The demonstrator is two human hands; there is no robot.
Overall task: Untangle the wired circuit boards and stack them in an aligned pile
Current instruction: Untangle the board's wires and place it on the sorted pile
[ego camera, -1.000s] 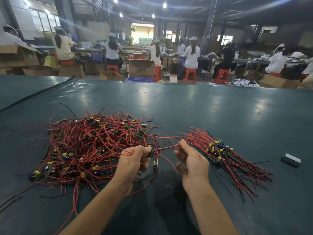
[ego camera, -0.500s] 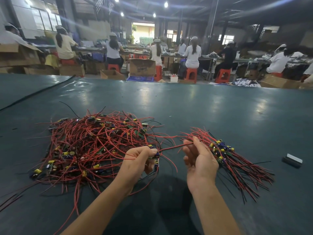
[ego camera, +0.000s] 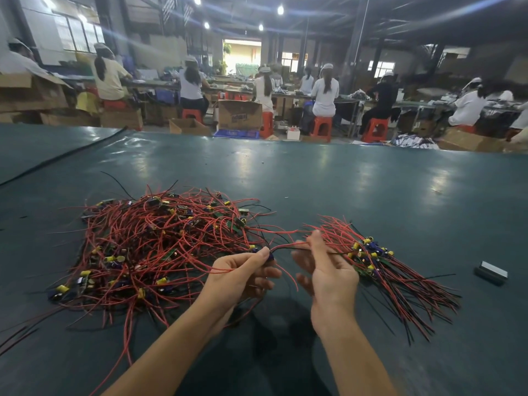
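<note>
— What have my hands got?

— Your left hand (ego camera: 240, 277) holds one small dark circuit board (ego camera: 269, 255), fingers curled round it, at the near right edge of the tangled heap of red-wired green circuit boards (ego camera: 160, 247). Its thin red and black wires (ego camera: 287, 246) run across to your right hand (ego camera: 328, 270), whose thumb and forefinger pinch them, though that hand is a little blurred.

— And the sorted ones?

— The bundled pile of boards (ego camera: 371, 254), wires fanned out to the right, lies on the dark green desk (ego camera: 343, 190) just behind your right hand. A small black and silver block (ego camera: 491, 272) sits well apart, further right.
</note>
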